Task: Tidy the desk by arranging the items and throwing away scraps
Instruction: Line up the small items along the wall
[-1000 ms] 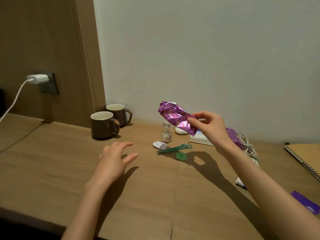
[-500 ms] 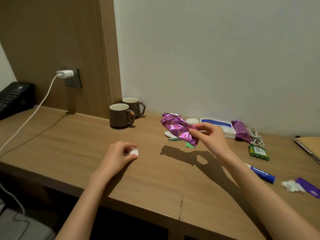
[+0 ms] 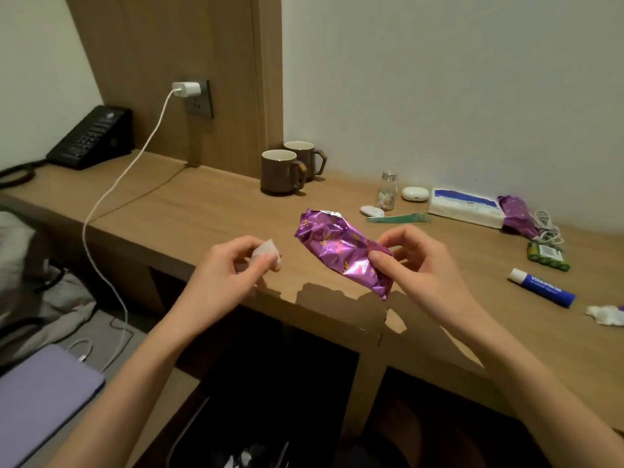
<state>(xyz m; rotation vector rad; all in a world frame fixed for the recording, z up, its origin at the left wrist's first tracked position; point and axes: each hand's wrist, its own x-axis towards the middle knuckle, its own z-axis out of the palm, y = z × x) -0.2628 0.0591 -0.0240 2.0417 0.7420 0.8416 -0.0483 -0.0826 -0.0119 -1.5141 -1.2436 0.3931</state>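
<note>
My right hand (image 3: 418, 265) pinches a crumpled purple foil wrapper (image 3: 341, 249) by its lower end and holds it above the front edge of the wooden desk (image 3: 209, 211). My left hand (image 3: 229, 275) is closed on a small white scrap (image 3: 266, 253), also near the desk's front edge. Below the desk, between my arms, a dark bin (image 3: 236, 444) shows some scraps inside. A green strip (image 3: 398, 218) and a white tissue wad (image 3: 606, 315) lie on the desk.
Two brown mugs (image 3: 283, 172) stand at the back. A small jar (image 3: 387, 190), white case (image 3: 415, 193), tissue pack (image 3: 464, 207), second purple wrapper (image 3: 516, 214), batteries (image 3: 547, 255) and lip balm (image 3: 542, 287) lie on the right. A phone (image 3: 91, 138) and charger cable (image 3: 111, 197) sit left.
My left hand picked up the white scrap from the desk and lifted it. Both hands drew back to the desk's front edge, and the view tilted down to show the bin.
</note>
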